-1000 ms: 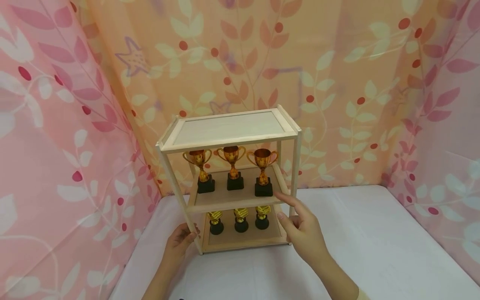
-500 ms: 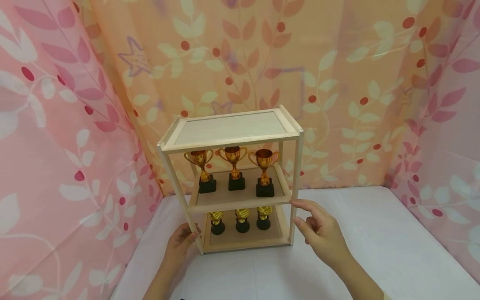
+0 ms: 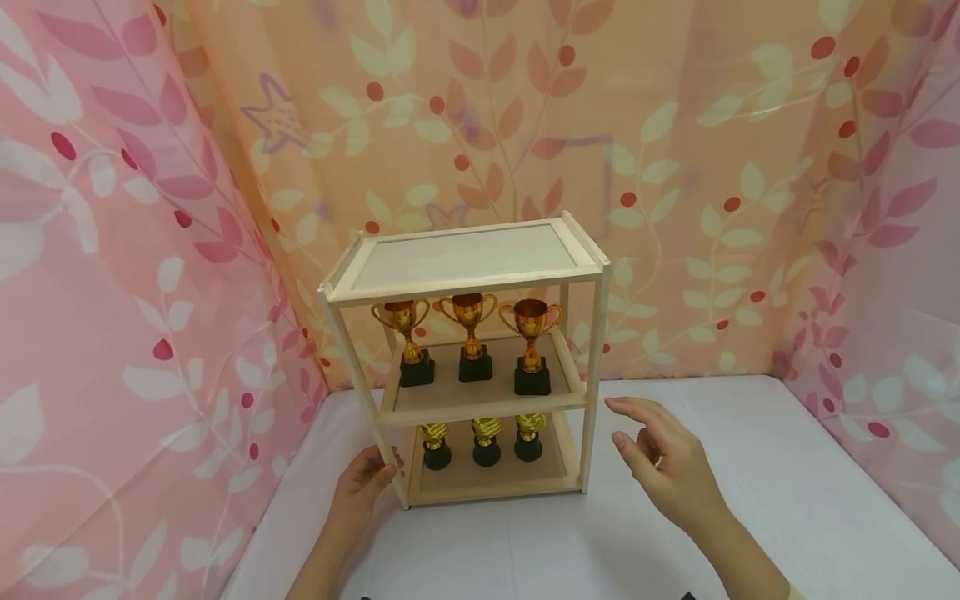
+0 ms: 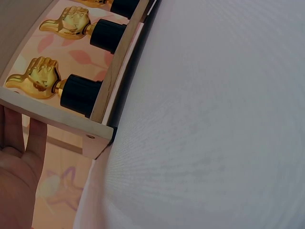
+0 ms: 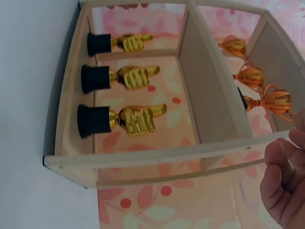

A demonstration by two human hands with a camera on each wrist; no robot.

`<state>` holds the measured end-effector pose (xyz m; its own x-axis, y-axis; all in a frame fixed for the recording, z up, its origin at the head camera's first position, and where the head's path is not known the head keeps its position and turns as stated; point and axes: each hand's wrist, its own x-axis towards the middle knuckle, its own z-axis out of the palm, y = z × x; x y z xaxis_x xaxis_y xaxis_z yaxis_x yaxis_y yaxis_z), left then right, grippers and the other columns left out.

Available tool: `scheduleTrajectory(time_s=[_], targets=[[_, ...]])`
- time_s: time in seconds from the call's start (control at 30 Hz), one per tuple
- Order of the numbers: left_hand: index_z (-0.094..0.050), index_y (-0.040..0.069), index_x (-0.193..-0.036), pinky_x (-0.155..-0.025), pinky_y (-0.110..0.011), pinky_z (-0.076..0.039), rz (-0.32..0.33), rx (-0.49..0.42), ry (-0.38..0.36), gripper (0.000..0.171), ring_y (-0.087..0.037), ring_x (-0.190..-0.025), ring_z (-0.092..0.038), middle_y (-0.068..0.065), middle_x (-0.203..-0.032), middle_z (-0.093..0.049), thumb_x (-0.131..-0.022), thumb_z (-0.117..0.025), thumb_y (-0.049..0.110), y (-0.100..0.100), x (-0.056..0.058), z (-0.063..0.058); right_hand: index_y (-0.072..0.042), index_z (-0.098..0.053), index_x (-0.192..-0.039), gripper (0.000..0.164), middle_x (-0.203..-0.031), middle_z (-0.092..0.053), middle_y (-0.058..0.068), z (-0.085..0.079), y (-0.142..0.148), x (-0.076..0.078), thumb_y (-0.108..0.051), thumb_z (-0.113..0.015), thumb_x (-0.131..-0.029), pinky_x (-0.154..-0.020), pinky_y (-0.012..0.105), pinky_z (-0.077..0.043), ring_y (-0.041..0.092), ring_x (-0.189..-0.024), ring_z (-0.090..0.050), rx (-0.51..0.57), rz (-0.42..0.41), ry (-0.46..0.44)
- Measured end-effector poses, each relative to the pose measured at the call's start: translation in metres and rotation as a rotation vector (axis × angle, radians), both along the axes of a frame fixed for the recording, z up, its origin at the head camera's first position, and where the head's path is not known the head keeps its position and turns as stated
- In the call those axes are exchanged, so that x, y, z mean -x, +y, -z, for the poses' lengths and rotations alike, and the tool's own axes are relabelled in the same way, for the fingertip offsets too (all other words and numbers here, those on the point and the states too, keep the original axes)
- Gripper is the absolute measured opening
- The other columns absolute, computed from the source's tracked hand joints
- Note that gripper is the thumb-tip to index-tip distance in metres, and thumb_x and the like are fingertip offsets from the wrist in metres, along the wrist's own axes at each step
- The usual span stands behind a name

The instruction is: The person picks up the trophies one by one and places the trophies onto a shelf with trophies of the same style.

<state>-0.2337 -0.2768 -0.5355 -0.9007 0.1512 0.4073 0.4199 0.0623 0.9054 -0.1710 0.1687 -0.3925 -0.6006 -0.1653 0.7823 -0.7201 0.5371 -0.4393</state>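
A small wooden shelf rack (image 3: 480,409) stands upright on the white table. My left hand (image 3: 362,485) grips its front left post low down, the thumb in front; in the left wrist view its fingers (image 4: 35,136) reach behind the post. Three gold cup trophies (image 3: 532,321) on black square bases stand in a row on the middle shelf. Below them are three gold thumbs-up trophies (image 5: 138,120) on black round bases, their tops hidden by the middle shelf in the head view. My right hand (image 3: 671,467) hovers right of the rack, fingers loosely bent, holding nothing.
The rack's top panel (image 3: 465,254) is framed, with raised side rails. White cloth (image 3: 750,467) covers the table. Pink flowered curtains (image 3: 150,250) hang at both sides, and an orange one (image 3: 675,208) hangs behind.
My right hand has drawn away to the right, from beside the right cup trophy's base to outside the rack. The left hand keeps its grip on the post.
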Motion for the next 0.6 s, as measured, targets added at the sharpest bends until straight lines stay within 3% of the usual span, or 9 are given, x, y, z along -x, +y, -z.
scheduleTrajectory(time_s=[0.23, 0.6], targets=[[-0.048, -0.005, -0.126, -0.089, -0.025, -0.054, -0.029, 0.006, -0.047, 0.033, -0.012, -0.101, -0.062, -0.008, -0.111, -0.062, -0.098, -0.054, 0.01, 0.0, -0.001, -0.001, -0.013, -0.061, -0.125, 0.055, -0.106, -0.059, -0.005, 0.018, 0.022, 0.017, 0.004, -0.075, -0.075, -0.048, 0.005, -0.031, -0.006, -0.057, -0.037, -0.092, 0.056, 0.102], [-0.049, -0.005, -0.124, -0.087, -0.025, -0.053, -0.045, 0.004, -0.068, 0.032, -0.013, -0.099, -0.062, -0.011, -0.109, -0.062, -0.097, -0.056, 0.011, 0.0, 0.0, 0.0, -0.015, -0.062, -0.124, 0.049, -0.112, -0.061, -0.002, 0.028, 0.053, 0.016, -0.004, -0.075, -0.078, -0.049, 0.006, -0.031, -0.009, -0.06, -0.036, -0.163, 0.175, 0.092]])
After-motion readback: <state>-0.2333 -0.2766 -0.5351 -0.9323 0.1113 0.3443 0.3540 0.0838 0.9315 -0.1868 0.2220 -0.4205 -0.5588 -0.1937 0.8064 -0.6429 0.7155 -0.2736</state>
